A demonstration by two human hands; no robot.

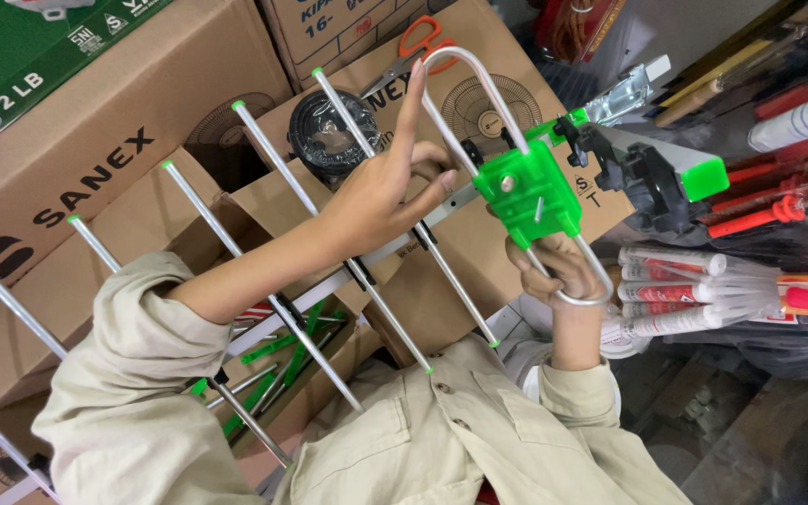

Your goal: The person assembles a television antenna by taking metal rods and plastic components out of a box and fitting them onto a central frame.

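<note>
I hold a TV antenna across my chest. It has a white boom (329, 285), several silver rods with green tips (278, 168), a green plastic junction box (526, 192) and a bent silver loop (465, 65) running through that box. My left hand (381, 196) pinches the antenna just left of the green box, near the loop's rod, with its index finger pointing up. My right hand (563, 271) grips the loop's lower bend under the box. A black bracket (647, 182) and a silver clamp (624, 93) sit on the boom's far end.
Cardboard boxes (95, 159) are stacked behind the antenna. A black cable coil (334, 136) and orange-handled scissors (413, 47) lie on them. An open box (282, 360) holds more green-tipped rods. White sealant tubes (675, 290) and red-handled tools (769, 210) fill the right.
</note>
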